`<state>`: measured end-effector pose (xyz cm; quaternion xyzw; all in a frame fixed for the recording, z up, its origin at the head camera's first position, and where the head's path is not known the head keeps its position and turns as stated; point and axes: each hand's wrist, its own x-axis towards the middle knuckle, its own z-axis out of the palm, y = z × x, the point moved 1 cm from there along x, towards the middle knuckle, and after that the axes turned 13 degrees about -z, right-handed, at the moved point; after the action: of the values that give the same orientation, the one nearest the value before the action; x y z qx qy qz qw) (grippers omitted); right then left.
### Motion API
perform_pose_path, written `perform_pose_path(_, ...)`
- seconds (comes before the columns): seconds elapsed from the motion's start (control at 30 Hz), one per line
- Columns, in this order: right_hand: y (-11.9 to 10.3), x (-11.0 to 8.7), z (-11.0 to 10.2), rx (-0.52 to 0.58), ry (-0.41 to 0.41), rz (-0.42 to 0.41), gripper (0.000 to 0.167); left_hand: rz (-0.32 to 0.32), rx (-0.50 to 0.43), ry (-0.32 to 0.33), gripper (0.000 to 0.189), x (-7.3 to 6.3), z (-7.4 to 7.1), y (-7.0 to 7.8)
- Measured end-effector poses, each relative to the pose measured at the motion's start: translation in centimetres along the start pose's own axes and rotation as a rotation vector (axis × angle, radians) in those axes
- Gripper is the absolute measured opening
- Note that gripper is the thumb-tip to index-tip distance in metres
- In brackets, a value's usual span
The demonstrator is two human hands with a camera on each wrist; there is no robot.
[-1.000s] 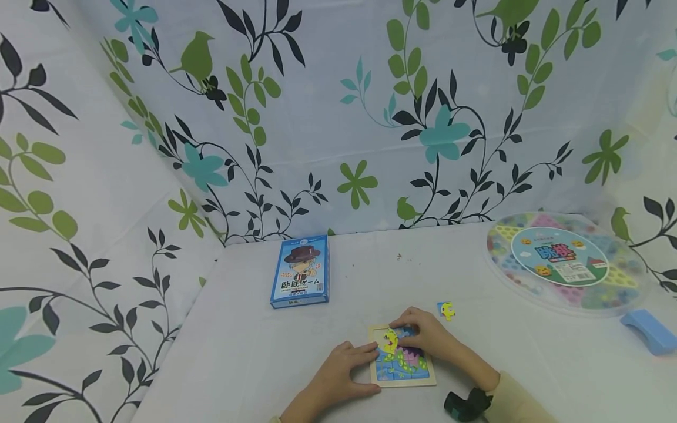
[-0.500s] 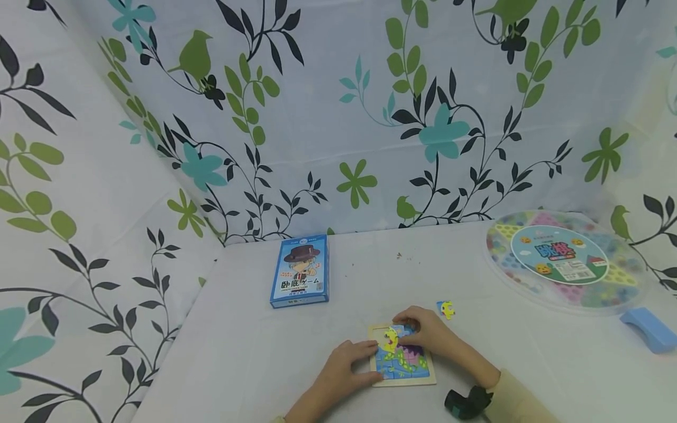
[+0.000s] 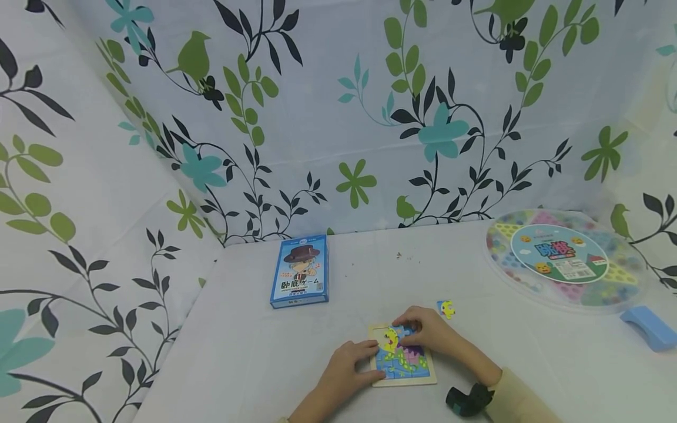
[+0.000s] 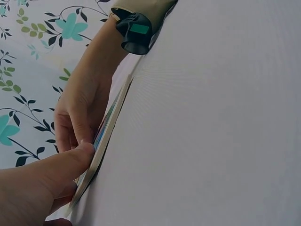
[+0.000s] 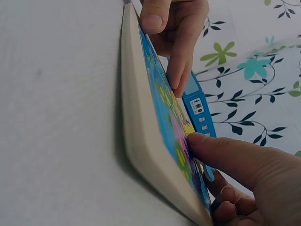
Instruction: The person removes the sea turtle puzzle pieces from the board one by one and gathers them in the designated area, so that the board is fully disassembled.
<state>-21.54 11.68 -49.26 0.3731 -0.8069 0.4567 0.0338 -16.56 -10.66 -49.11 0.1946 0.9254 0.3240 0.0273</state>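
Note:
A small jigsaw puzzle (image 3: 404,367) in a pale wooden frame (image 3: 404,383) lies on the white cloth, with a yellow, pink and blue picture. My left hand (image 3: 346,367) rests at its left side, fingertips and thumb spread along the rim. Over the upper right part, my right hand (image 3: 428,332) pinches a puzzle piece (image 5: 209,173) between thumb and fingers, low against the picture. The fingers hide most of that piece. In the right wrist view, the right thumb (image 5: 202,143) lies close on the picture. A loose yellow-and-blue piece (image 3: 446,309) lies just beyond the right hand.
A blue card-game box (image 3: 300,271) lies at the back left. At the back right is a round clear-lidded game set (image 3: 566,258), with a light-blue arched block (image 3: 649,330) in front of it. Patterned cloth (image 3: 328,117) hangs behind the table.
The piece near the puzzle's top left corner now lies flatter beside the right fingertips. My left thumb has slid slightly right onto the frame; the right hand has barely shifted.

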Motion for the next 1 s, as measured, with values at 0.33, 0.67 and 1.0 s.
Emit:
perform_pose_path(0.33,-0.15,0.03,-0.03,-0.020,0.000,-0.012,0.032,-0.007,0.006,0.001,0.052,-0.11,0.09,-0.08)
perform_pose_path(0.67,-0.31,0.07,-0.40,-0.069,0.001,-0.051,0.027,0.014,0.029,0.011,0.051,-0.12,-0.08,0.08)
perform_pose_path(1.0,-0.41,0.16,-0.33,-0.127,-0.026,-0.161,0.021,0.027,0.028,0.011,0.051,-0.05,-0.07,0.12)
